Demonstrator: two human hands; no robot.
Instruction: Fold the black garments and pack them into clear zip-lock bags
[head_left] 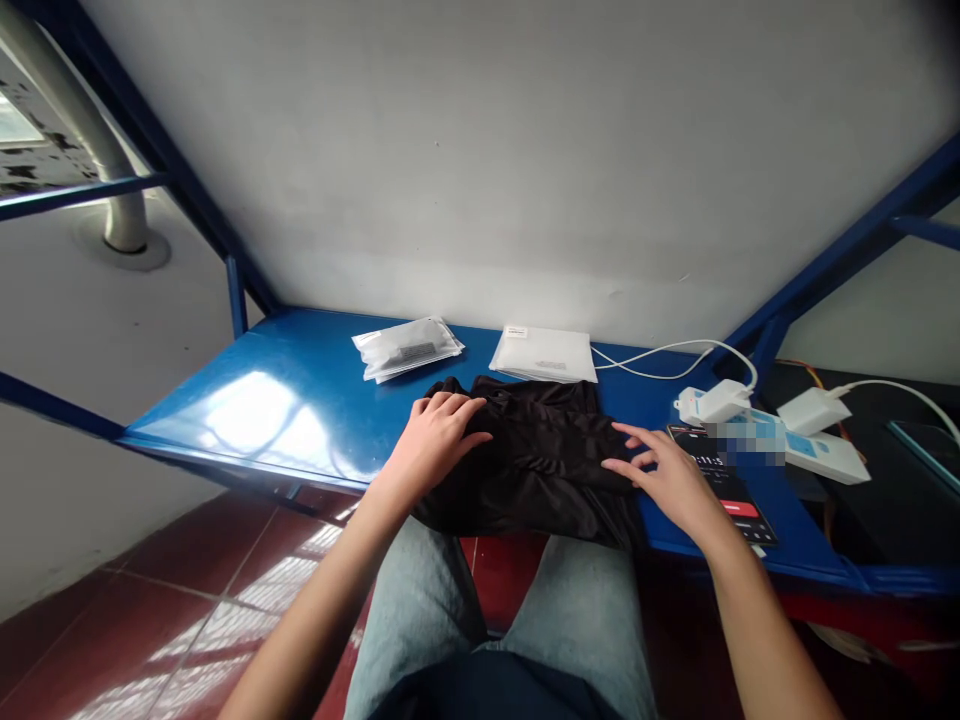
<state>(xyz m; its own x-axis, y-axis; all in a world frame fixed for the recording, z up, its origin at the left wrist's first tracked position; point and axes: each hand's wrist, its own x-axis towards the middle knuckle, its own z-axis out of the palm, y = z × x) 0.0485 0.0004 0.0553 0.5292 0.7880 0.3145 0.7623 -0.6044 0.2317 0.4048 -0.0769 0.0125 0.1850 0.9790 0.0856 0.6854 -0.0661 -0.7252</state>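
Observation:
A black piece of thin, slightly shiny cloth (540,460), rumpled and folded over itself, lies at the front of the blue table, with its lower edge hanging over toward my knees. What kind of garment it is, I cannot make out. My left hand (444,432) rests on its left part, fingers stretched over the fabric and thumb apart. At the cloth's right edge, my right hand (660,470) touches it with fingertips spread and the thumb away from the fingers.
Behind the cloth lie a frosted plastic pouch (409,348) with something dark inside and a flat white pouch (546,354). To the right are a phone (731,490), a power strip (825,455), and white chargers with cables. The blue table (300,380) meets the wall.

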